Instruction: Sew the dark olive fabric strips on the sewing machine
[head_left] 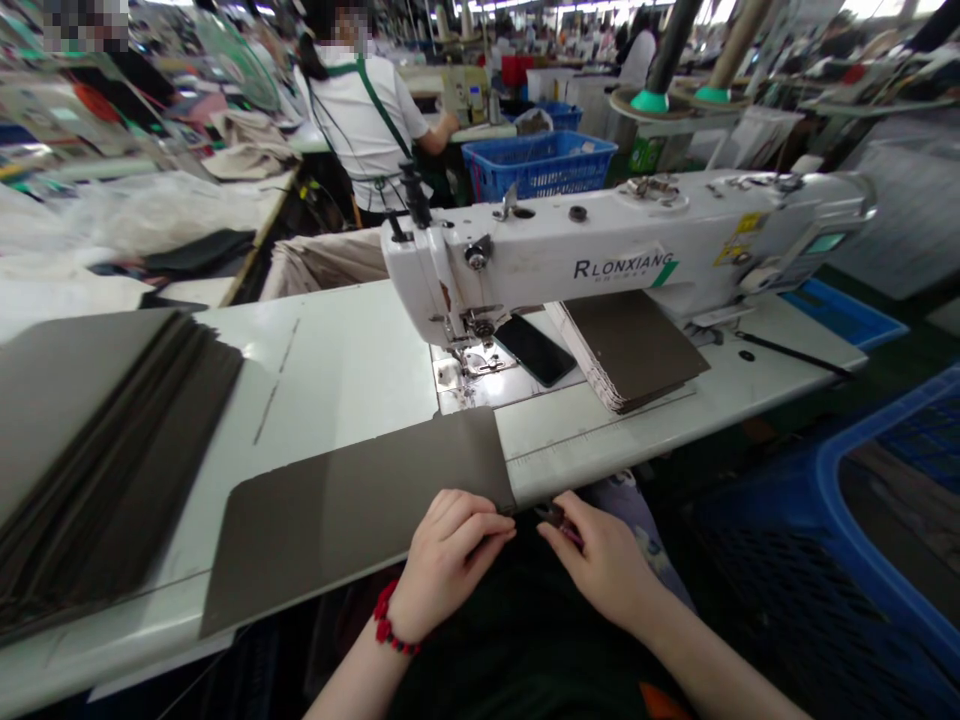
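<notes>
A grey-brown fabric panel (pixel 352 500) lies along the front edge of the white sewing table (pixel 330 350). My left hand (pixel 454 550), with a red beaded bracelet on its wrist, pinches the panel's near right corner. Just right of it, my right hand (pixel 589 550) is closed around a small dark tool (pixel 559 520) with a pinkish handle, partly hidden by the fingers. Beyond the panel stands the white sewing machine (pixel 540 250), its needle area above the metal plate. A dark phone (pixel 535 350) rests beside the plate.
A stack of brown pieces (pixel 637 345) sits under the machine arm, and a larger pile (pixel 97 430) covers the table's left. Blue baskets stand at the right (pixel 825 520) and behind the machine (pixel 540 165). A person (pixel 375 130) in white works beyond.
</notes>
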